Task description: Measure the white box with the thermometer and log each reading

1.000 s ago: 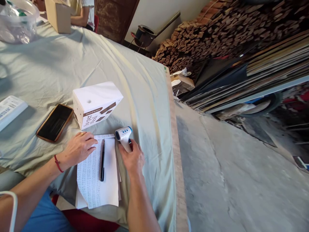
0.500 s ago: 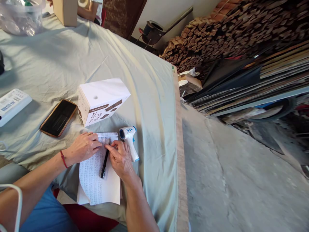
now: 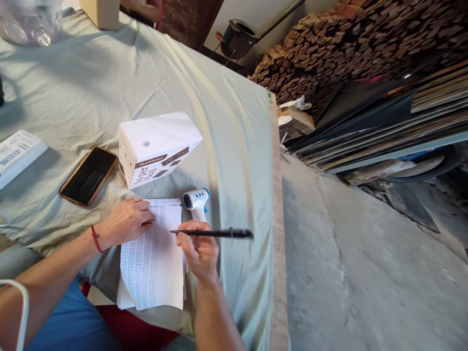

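Note:
A black pen (image 3: 219,233) lies across the fingers of my right hand (image 3: 199,251), pinched between thumb and fingers, its tip pointing left over the page. Beneath is a notepad (image 3: 161,273) with rows of handwriting on its left half and bare paper at the right. My left hand (image 3: 127,220), with a red string bracelet at the wrist, is closed on the notepad's upper left edge; its fingertips are partly hidden. Just beyond my right hand lies a white and blue infrared thermometer (image 3: 197,200), its handle partly covered by that hand.
A white box (image 3: 161,141) with brown print stands beyond the notepad. To its left lie a phone (image 3: 88,175) and a white device (image 3: 20,156). At the back are a cardboard box (image 3: 100,13), a clear tub (image 3: 31,22) and part of another person. The table edge (image 3: 276,219) runs along the right.
My right hand has picked up the pen from the page and moved slightly right, turning the pen nearly level. My left hand stays at the notepad's edge. The view has shifted a little.

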### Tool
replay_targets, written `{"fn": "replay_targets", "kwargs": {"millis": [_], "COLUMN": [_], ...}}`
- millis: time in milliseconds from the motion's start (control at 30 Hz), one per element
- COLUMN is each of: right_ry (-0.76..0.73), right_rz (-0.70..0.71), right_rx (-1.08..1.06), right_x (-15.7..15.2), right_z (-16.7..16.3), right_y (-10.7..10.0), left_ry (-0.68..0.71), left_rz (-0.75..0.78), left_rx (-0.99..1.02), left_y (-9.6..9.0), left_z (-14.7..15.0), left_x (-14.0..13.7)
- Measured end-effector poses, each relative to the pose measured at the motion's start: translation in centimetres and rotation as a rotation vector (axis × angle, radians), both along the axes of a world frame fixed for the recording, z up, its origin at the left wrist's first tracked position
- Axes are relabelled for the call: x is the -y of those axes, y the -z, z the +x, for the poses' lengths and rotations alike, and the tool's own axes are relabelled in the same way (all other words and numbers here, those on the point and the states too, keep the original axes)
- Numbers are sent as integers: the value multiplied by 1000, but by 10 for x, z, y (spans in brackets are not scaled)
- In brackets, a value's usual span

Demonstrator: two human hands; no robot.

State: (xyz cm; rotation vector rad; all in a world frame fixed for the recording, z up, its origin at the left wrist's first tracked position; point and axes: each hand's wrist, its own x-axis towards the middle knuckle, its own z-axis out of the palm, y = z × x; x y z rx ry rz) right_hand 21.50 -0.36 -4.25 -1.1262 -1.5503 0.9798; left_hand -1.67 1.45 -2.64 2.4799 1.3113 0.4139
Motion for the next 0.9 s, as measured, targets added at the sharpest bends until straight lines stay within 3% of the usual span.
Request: {"fn": "replay_targets", "kwargs": {"millis": [133,233,367,700,900], "right_ry": [83,123,182,125,135], "right_rz": [-166,-197,-134,71,124], "right_rx": [-94,-51,43,188,244], "right_x": [8,5,0,-1,-1], "right_z": [-17,-25,-30,-29,-28], "right_y": [12,13,12,21,25], "left_ry": [63,93,107,108,104], "left_rz": [-1,10,36,7,-1], "left_rx": [-44,-70,-91,-132,-128], "left_y": [1,3,4,3,3], "left_z": [3,5,4,6,6], "left_x": [3,4,4,3,3]}}
